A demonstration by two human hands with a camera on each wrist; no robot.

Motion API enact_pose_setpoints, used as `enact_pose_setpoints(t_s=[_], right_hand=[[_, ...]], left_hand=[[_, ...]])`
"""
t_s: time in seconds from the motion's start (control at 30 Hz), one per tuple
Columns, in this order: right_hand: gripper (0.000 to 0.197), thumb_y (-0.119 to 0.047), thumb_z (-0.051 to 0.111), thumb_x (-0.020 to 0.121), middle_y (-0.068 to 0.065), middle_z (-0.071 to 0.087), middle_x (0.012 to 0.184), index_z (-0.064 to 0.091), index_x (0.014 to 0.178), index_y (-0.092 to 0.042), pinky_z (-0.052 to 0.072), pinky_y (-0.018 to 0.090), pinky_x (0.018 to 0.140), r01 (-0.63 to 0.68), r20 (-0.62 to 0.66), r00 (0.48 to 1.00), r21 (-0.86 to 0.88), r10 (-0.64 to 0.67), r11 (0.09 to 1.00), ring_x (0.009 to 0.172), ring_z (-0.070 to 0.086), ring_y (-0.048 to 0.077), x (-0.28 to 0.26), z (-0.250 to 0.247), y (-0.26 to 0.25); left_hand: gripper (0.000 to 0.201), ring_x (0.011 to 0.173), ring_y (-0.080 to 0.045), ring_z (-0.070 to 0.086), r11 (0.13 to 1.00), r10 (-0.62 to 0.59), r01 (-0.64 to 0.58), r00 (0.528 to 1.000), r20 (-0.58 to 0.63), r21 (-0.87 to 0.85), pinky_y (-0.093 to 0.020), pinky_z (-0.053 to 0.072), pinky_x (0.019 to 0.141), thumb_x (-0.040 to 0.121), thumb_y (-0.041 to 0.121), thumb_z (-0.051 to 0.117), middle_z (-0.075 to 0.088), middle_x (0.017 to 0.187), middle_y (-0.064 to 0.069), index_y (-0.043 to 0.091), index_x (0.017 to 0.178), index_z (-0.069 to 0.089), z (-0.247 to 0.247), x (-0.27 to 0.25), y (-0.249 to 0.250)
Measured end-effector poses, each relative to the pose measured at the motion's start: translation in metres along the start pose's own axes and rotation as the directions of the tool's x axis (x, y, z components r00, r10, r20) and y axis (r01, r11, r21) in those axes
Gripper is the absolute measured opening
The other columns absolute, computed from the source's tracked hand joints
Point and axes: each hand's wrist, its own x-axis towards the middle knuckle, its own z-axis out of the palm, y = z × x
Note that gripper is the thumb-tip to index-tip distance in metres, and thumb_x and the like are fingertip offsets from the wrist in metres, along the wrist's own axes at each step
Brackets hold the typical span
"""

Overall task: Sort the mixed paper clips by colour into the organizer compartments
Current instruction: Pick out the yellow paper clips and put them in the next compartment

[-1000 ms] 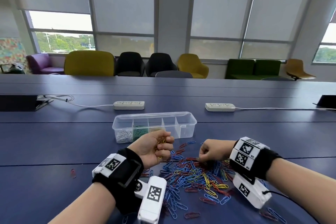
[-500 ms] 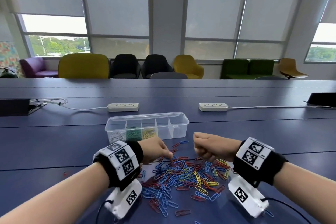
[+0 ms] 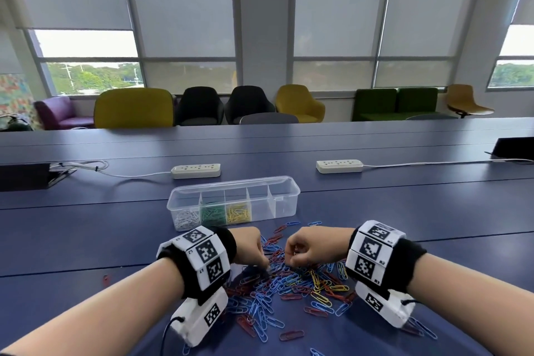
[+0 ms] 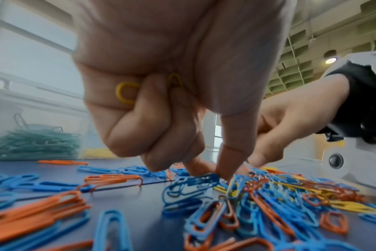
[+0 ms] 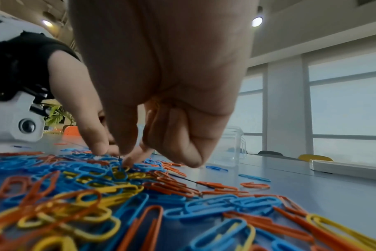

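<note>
- Far left on the table (image 3: 86,240) there's one stray red clip (image 3: 106,279), well apart from everything else.
- The organizer (image 3: 234,202) sits just behind the pile: white clips (image 3: 187,218) in the leftmost compartment, green clips (image 3: 213,214) next, yellow clips (image 3: 238,213) third. We can't make out anything in the two on the right.
- Our left hand (image 3: 249,246) is knuckles-up over the left edge of the pile, fingers curled in. The left wrist view shows a couple of yellow clips in the palm (image 4: 124,92) tucked under those curled fingers, while thumb and forefinger reach down into the heap.
- The loose pile (image 3: 289,289) of blue, red and yellow clips lies between both wrists, right in front of us.
- Our right hand (image 3: 315,246) is bent down the same way, fingertips pinched together right at a yellow clip (image 5: 120,173) in the heap. Whether it's really gripped we can't tell; the fingertips hide it.
- The wrist cameras cover the pile's near corners.
</note>
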Motion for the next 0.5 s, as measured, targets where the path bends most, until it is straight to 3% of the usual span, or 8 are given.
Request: enact_pose_setpoints(t_s=[0.1, 0.23, 0.3, 0.37, 0.4, 0.47, 0.5], right_hand=[[0.02, -0.023, 0.063, 0.088, -0.015, 0.052, 0.074, 0.065, 0.103, -0.011, 0.035, 0.012, 0.06, 0.002, -0.031, 1.0, -0.034, -0.003, 0.999, 0.064, 0.045, -0.001, 0.003, 0.002, 0.004], [0.002, -0.019, 0.062, 0.087, -0.008, 0.056, 0.073, 0.061, 0.085, -0.019, 0.039, 0.022, 0.067, -0.012, -0.045, 0.999, -0.087, 0.008, 0.996, 0.07, 0.05, 0.01, 0.002, 0.001, 0.01], [0.004, -0.017, 0.059, 0.086, -0.011, 0.052, 0.067, 0.064, 0.086, -0.016, 0.039, 0.023, 0.067, -0.042, -0.043, 0.998, -0.105, 0.038, 0.994, 0.069, 0.049, 0.012, -0.001, 0.001, 0.013], [0.013, -0.015, 0.058, 0.086, -0.013, 0.05, 0.066, 0.066, 0.093, -0.01, 0.038, 0.02, 0.061, -0.058, -0.058, 0.997, -0.097, 0.053, 0.994, 0.062, 0.046, 0.007, -0.004, 0.0, 0.016], [0.015, -0.015, 0.058, 0.086, -0.011, 0.053, 0.069, 0.066, 0.097, -0.009, 0.037, 0.018, 0.06, -0.056, -0.075, 0.996, -0.077, 0.051, 0.995, 0.061, 0.045, 0.004, -0.004, -0.001, 0.017], [0.018, -0.017, 0.06, 0.086, -0.003, 0.059, 0.075, 0.067, 0.102, -0.011, 0.037, 0.018, 0.059, -0.028, -0.1, 0.995, -0.031, 0.025, 0.999, 0.061, 0.045, 0.005, -0.005, -0.004, 0.016], [0.018, -0.019, 0.062, 0.086, -0.002, 0.057, 0.073, 0.067, 0.102, -0.013, 0.036, 0.02, 0.059, -0.013, -0.101, 0.995, -0.018, 0.011, 1.0, 0.06, 0.044, 0.006, -0.004, -0.004, 0.015]], left_hand=[[0.046, 0.044, -0.015, 0.021, 0.999, 0.003, -0.005, 0.999, -0.038, -0.053, -0.025, 0.022, 0.048, 0.09, 0.027, 0.055, 0.028, 0.051, 0.001, 0.018, 0.051, 0.031, -0.006, -0.007, -0.005], [0.046, 0.044, -0.015, 0.018, 0.994, -0.004, -0.001, 0.999, -0.05, -0.106, -0.025, 0.02, 0.048, 0.091, 0.024, 0.051, 0.024, 0.052, 0.0, 0.018, 0.052, 0.027, -0.011, -0.011, -0.014], [0.039, 0.045, -0.013, 0.024, 0.997, -0.02, 0.016, 0.998, -0.064, -0.07, -0.022, 0.025, 0.048, 0.09, 0.018, 0.052, 0.031, 0.054, 0.0, 0.017, 0.054, 0.037, -0.01, -0.012, -0.017], [0.014, 0.052, -0.008, 0.044, 0.998, 0.013, -0.019, 0.996, -0.093, -0.058, -0.012, 0.034, 0.048, 0.089, 0.014, 0.055, 0.051, 0.063, 0.001, 0.013, 0.076, 0.06, -0.01, -0.015, -0.013], [0.011, 0.064, -0.011, 0.056, 0.997, 0.042, -0.048, 0.994, -0.103, -0.06, -0.011, 0.038, 0.052, 0.089, 0.014, 0.057, 0.062, 0.077, 0.0, 0.01, 0.093, 0.066, -0.01, -0.017, -0.01], [0.024, 0.089, -0.019, 0.06, 0.994, 0.087, -0.093, 0.989, -0.117, -0.052, -0.02, 0.042, 0.07, 0.086, 0.021, 0.064, 0.067, 0.104, -0.007, 0.01, 0.107, 0.068, -0.007, -0.016, -0.005], [0.026, 0.086, -0.014, 0.058, 0.993, 0.105, -0.109, 0.988, -0.111, -0.033, -0.022, 0.041, 0.073, 0.083, 0.025, 0.068, 0.067, 0.101, -0.003, 0.011, 0.105, 0.069, -0.004, -0.013, -0.003]])
